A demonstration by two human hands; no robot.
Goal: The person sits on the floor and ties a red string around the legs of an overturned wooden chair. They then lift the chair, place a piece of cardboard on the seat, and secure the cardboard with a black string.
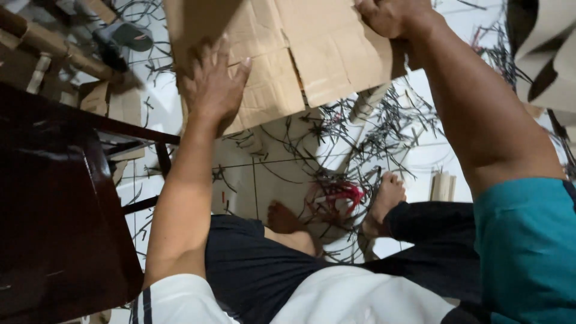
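Observation:
A large brown cardboard sheet (312, 48) with folds and creases is held up over the white tiled floor. My left hand (215, 81) lies flat on its lower left part, fingers spread. At the top of the view my right hand (390, 15) is closed in a fist on the sheet's upper edge. My bare feet (387, 198) and dark shorts (252, 264) show below the sheet.
Several thin black strips (372, 132) litter the floor. A red sandal (342, 195) lies between the feet. A dark wooden piece of furniture (54, 204) fills the left side. Cardboard pieces (114, 102) and short pale sticks (443, 185) lie around; more cardboard (549, 54) is at the right.

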